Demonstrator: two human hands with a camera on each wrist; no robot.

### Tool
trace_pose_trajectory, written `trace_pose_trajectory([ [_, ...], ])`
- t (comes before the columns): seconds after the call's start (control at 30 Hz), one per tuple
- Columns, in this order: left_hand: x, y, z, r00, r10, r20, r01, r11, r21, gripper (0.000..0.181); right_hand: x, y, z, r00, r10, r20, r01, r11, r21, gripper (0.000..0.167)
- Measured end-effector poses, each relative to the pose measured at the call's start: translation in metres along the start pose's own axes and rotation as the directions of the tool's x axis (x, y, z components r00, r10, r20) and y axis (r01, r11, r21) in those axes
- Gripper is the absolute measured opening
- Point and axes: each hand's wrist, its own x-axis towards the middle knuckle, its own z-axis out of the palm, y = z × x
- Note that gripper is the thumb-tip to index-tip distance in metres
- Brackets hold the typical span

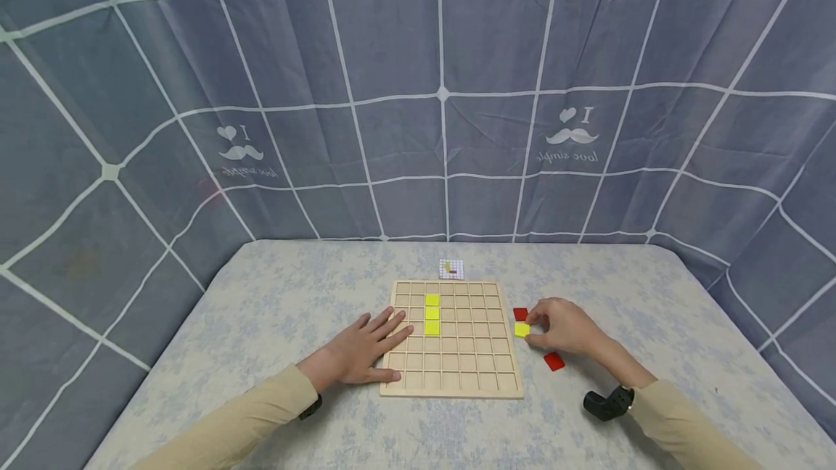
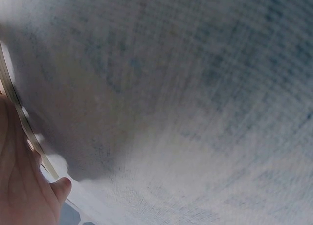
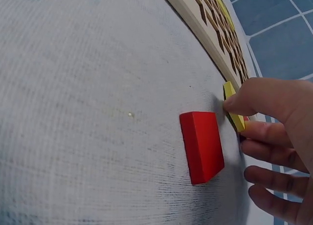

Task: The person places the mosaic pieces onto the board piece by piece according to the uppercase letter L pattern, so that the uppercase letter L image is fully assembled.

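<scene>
A wooden grid board (image 1: 470, 365) lies on the table, with three yellow square tiles (image 1: 432, 313) in a column within its cells. My left hand (image 1: 366, 347) rests with spread fingers on the board's left edge; in the left wrist view part of that hand (image 2: 24, 181) shows beside the board's rim. To the right of the board, my right hand (image 1: 564, 325) pinches a yellow tile (image 1: 522, 330) between thumb and finger. The right wrist view shows this tile (image 3: 234, 106) tilted, close to the board's edge. One red tile (image 1: 554, 361) lies nearer me, another red tile (image 1: 519, 314) farther off.
Just behind the board lies a small printed card (image 1: 451, 269) with a coloured grid pattern. A pale floral cloth (image 1: 294, 274) covers the table. Grey-blue curtains (image 1: 405, 136) with white lines hang behind and at both sides.
</scene>
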Motion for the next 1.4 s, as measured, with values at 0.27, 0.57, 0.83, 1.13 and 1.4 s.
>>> trace_pose_trajectory([
  [0.27, 0.0, -0.001, 0.0, 1.0, 0.022, -0.01, -0.022, 1.0, 0.001, 0.08, 0.003, -0.01, -0.011, 0.999, 0.038, -0.031, -0.039, 0.999, -0.009, 0.017],
  [0.57, 0.001, -0.003, 0.005, 1.0, 0.004, -0.003, -0.004, 1.0, 0.021, 0.08, 0.014, -0.03, -0.012, 0.995, -0.057, -0.077, 0.058, 0.998, 0.014, 0.017],
  [0.83, 0.0, -0.001, 0.003, 0.999, 0.024, -0.027, -0.024, 1.0, 0.019, 0.079, 0.028, -0.052, -0.003, 0.986, -0.144, -0.08, 0.147, 0.988, 0.043, 0.016],
  [1.13, -0.002, 0.003, -0.005, 0.999, 0.019, -0.031, -0.019, 1.0, 0.012, 0.076, 0.045, -0.079, 0.011, 0.978, -0.197, -0.069, 0.2, 0.978, 0.05, 0.018],
  [1.4, 0.0, 0.004, -0.002, 1.0, -0.016, -0.008, 0.016, 0.999, 0.028, 0.077, 0.053, -0.098, 0.021, 0.972, -0.229, -0.048, 0.232, 0.97, 0.07, 0.017],
])
